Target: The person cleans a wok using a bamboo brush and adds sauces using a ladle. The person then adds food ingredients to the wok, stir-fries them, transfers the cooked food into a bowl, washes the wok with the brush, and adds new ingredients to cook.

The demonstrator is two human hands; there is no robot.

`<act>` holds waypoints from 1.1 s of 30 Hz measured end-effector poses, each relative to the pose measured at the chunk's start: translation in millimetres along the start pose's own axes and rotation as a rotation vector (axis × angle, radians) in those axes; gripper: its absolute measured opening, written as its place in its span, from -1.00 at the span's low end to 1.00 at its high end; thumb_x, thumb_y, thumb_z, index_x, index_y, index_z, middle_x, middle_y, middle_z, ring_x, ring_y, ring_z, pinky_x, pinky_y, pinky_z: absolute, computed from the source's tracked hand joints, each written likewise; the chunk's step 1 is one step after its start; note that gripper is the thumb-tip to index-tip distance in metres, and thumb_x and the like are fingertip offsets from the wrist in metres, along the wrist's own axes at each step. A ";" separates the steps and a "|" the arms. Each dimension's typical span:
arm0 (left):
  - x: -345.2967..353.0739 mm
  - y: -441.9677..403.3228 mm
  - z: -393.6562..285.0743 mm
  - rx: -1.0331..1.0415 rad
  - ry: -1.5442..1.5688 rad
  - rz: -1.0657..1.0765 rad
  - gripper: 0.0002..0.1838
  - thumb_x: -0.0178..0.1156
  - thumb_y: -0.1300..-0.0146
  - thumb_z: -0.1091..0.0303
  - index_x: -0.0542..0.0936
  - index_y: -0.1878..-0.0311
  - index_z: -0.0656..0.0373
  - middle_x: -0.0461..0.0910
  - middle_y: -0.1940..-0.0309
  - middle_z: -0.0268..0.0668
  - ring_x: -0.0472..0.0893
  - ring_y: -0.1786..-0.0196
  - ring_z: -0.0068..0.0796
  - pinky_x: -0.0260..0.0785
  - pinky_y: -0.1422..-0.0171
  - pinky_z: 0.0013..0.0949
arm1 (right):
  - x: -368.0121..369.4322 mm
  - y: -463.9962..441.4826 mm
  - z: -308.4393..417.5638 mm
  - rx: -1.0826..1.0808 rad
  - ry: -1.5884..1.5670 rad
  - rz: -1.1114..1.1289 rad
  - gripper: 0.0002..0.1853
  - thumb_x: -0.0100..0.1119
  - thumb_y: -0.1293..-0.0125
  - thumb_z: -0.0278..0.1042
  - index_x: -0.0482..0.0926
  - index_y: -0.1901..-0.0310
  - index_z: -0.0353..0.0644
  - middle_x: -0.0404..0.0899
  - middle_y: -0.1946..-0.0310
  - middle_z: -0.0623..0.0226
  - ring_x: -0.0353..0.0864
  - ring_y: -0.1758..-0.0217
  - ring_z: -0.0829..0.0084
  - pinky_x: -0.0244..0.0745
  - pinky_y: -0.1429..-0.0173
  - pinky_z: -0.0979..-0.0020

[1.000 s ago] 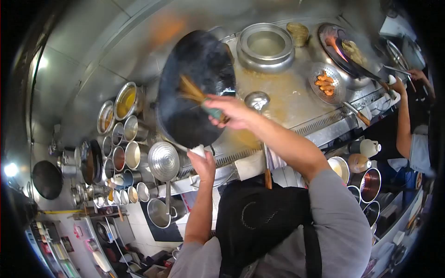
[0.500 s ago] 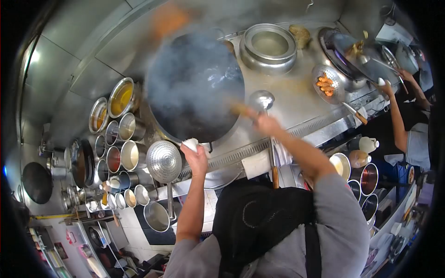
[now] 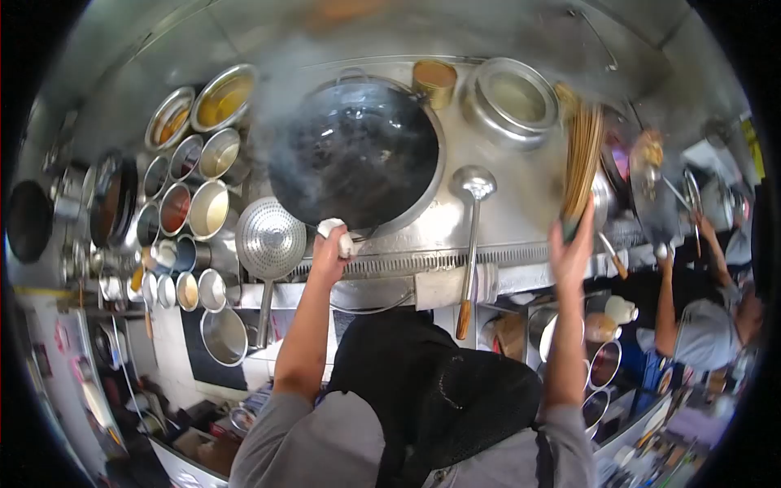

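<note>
My left hand [image 3: 327,262] is closed around a folded white cloth [image 3: 335,231] at the near rim of a large black wok [image 3: 358,163]. The wok sits on the stove, its inside dark and shiny under thin steam. My right hand [image 3: 574,250] grips a bamboo wok brush [image 3: 584,154], whose long bristles point up and away from me, right of the wok. Between the wok and the brush, a steel ladle [image 3: 474,185] with a wooden handle end lies across the counter edge. A perforated strainer [image 3: 271,236] rests left of my left hand.
Several seasoning pots [image 3: 210,208] and two bowls of yellow and orange contents [image 3: 225,96] stand at left. Behind the ladle are a large steel pot [image 3: 514,98] and a tin can [image 3: 434,80]. A folded towel [image 3: 439,286] hangs at the front edge. Another person [image 3: 704,325] works at right.
My right hand has swung the brush from over the wok to the right. The smoke over the wok has thinned. My left hand stays at the wok's rim with the cloth.
</note>
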State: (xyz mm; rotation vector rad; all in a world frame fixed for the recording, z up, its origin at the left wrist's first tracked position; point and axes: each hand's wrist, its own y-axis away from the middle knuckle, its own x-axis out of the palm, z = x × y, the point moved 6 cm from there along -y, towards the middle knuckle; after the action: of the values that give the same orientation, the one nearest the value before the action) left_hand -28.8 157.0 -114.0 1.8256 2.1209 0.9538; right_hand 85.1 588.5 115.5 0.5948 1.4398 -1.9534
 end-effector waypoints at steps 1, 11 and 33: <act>4.7 0.7 1.7 -0.132 0.073 0.047 -0.72 0.23 -0.23 0.26 0.50 0.02 0.08 0.59 0.23 -0.33 0.63 0.26 -0.35 0.52 0.24 -0.32 | 21.8 54.8 -19.7 0.142 -0.041 0.089 -0.10 0.24 -0.27 -0.48 -0.08 -0.55 -0.26 0.34 -0.29 -0.38 0.49 -0.25 -0.23 0.42 -0.28 0.06; -18.4 1.6 56.4 0.792 -0.591 -0.143 -0.47 0.21 -0.30 0.25 0.26 -0.17 0.37 0.57 0.04 0.02 0.64 0.06 0.04 0.52 0.00 -0.11 | 54.4 169.5 -12.7 0.329 -0.296 0.413 -0.12 0.32 -0.14 -0.43 0.12 -0.49 -0.29 0.52 -0.09 -0.35 0.61 -0.08 -0.22 0.50 -0.16 0.12; 16.7 -25.5 33.4 0.133 -0.239 -0.239 -0.29 0.30 -0.11 0.24 0.19 -0.14 0.54 0.57 0.06 0.32 0.63 -0.03 0.21 0.48 -0.12 0.01 | 200.8 -279.4 92.5 -0.600 -0.158 0.141 -0.36 0.29 -0.37 -0.13 0.38 -0.32 -0.40 0.57 -0.15 -0.09 0.61 -0.17 0.08 0.51 -0.23 0.17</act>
State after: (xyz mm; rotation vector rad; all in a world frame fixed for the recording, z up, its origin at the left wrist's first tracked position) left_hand -35.8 183.3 -150.1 1.5995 2.2285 0.5239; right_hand -254.1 512.3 193.4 0.2501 1.7176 -1.3257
